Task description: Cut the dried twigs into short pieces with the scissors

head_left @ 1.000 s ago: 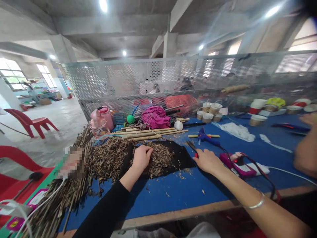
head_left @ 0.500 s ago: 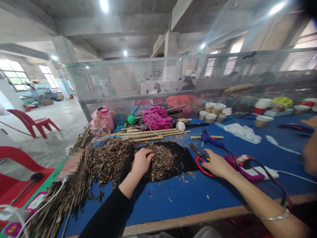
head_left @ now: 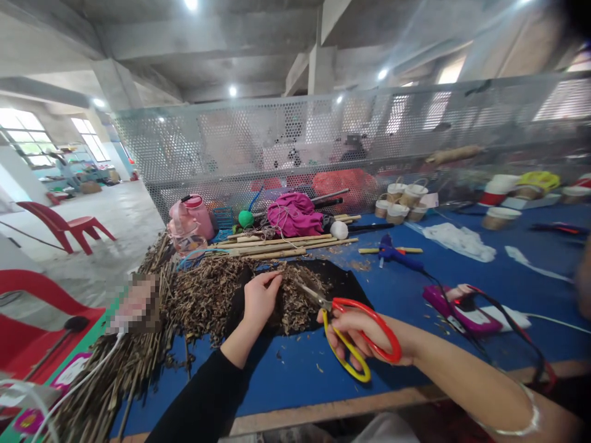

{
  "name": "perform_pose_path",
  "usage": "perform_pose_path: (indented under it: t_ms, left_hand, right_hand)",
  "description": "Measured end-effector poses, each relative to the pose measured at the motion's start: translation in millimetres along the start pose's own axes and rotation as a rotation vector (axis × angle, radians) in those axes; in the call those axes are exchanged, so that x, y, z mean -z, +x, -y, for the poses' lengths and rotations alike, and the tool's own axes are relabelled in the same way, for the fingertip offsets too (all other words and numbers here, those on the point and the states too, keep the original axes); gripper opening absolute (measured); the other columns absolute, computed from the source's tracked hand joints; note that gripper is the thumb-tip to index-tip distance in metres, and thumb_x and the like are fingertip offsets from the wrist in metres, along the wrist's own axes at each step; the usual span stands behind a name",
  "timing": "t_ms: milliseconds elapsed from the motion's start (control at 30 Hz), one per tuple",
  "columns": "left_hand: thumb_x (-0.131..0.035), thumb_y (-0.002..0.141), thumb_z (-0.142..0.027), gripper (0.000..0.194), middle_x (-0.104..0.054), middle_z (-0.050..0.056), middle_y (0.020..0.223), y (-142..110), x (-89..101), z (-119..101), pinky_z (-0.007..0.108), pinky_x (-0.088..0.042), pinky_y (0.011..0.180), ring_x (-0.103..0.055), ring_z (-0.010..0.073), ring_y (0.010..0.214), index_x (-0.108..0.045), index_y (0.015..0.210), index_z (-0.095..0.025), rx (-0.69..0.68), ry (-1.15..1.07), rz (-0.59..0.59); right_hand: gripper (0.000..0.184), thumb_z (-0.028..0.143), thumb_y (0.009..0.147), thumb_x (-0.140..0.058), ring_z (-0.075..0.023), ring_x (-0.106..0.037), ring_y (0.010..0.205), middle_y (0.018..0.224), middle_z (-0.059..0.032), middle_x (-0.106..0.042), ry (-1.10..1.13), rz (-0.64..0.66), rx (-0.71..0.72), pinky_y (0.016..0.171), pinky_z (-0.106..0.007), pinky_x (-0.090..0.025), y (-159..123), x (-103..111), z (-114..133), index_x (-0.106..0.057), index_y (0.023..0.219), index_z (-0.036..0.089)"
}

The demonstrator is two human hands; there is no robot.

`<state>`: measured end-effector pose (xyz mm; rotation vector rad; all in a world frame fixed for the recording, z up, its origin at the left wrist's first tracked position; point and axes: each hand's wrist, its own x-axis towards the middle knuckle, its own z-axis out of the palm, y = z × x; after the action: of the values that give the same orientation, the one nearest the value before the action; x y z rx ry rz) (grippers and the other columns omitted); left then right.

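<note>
My right hand [head_left: 360, 335] holds a pair of scissors [head_left: 339, 307] with one red and one yellow handle loop. Its fingers pass through the loops, and the blades point left and away over a pile of small dry brown plant pieces [head_left: 295, 311]. Thumb and fingertips of my left hand [head_left: 261, 298] are pinched together above that pile; anything between them is too small to make out. Under the pile lies a black cloth [head_left: 348, 286]. A larger heap of the same dry pieces [head_left: 203, 298] sits just left of my left hand.
Long dry stalks [head_left: 106, 375] cover the table's left edge. Behind the piles are wooden sticks [head_left: 272, 246], a pink jug [head_left: 198, 215] and magenta cloth [head_left: 295, 215]. To the right lie a blue glue gun [head_left: 397, 253], a power strip [head_left: 462, 311] with cables, and paper cups [head_left: 397, 212].
My right hand has picked the scissors up from the table and brought them left over the pile. My left fingertips have closed into a pinch.
</note>
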<state>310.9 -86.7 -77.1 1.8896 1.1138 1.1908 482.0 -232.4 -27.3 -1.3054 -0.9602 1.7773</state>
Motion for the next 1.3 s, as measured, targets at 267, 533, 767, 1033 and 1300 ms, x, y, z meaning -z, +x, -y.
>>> perform_pose_path:
  t_ms: [267, 533, 767, 1033, 1300]
  left_hand:
    - [-0.059, 0.078, -0.024, 0.011, -0.07, 0.002, 0.082, -7, -2.9, -2, 0.027, -0.05, 0.074, -0.063, 0.0137, 0.074, -0.069, 0.082, -0.019, -0.151, 0.018, 0.047]
    - [-0.063, 0.076, -0.018, 0.008, -0.07, 0.002, 0.079, -10, -9.7, 2, 0.026, -0.051, 0.073, -0.063, 0.013, 0.075, -0.069, 0.078, -0.02, -0.356, -0.008, 0.083]
    - [-0.064, 0.075, -0.019, 0.007, -0.071, 0.002, 0.08, -8, -10.5, 8, 0.027, -0.052, 0.074, -0.065, 0.0141, 0.075, -0.07, 0.078, -0.02, -0.304, 0.095, 0.125]
    - [-0.059, 0.076, -0.013, 0.014, -0.071, 0.003, 0.084, -8, -7.9, 2, 0.028, -0.051, 0.077, -0.064, 0.014, 0.077, -0.07, 0.083, -0.019, -0.153, 0.061, 0.099]
    - [-0.066, 0.07, -0.016, 0.003, -0.064, 0.002, 0.076, -10, -8.5, -8, 0.025, -0.048, 0.071, -0.059, 0.0126, 0.074, -0.069, 0.069, -0.018, -0.188, -0.053, -0.061]
  right_hand:
    - [0.048, 0.066, 0.08, -0.037, -0.0076, -0.045, 0.04, 0.054, 0.0047, -0.047, -0.04, -0.114, -0.034, 0.034, -0.017, -0.039, 21, -10, -5, -0.047, 0.086, 0.019]
    - [0.051, 0.068, 0.078, -0.039, -0.004, -0.034, 0.035, 0.049, 0.0074, -0.04, -0.094, -0.156, -0.08, 0.032, -0.014, -0.032, 30, -8, -1, -0.049, 0.083, 0.018]
    - [0.047, 0.064, 0.079, -0.041, -0.0025, -0.027, 0.029, 0.045, 0.0092, -0.035, -0.237, -0.241, 0.001, 0.026, -0.012, -0.021, 38, -7, -6, -0.051, 0.079, 0.018]
    - [0.049, 0.066, 0.078, -0.042, -0.0028, -0.027, 0.033, 0.049, 0.0092, -0.036, -0.135, -0.149, -0.003, 0.028, -0.012, -0.025, 36, 0, -7, -0.05, 0.086, 0.019]
    - [0.058, 0.074, 0.075, -0.035, -0.0059, -0.041, 0.042, 0.057, 0.0055, -0.043, -0.02, -0.047, -0.088, 0.036, -0.016, -0.038, 26, -6, -10, -0.048, 0.087, 0.019]
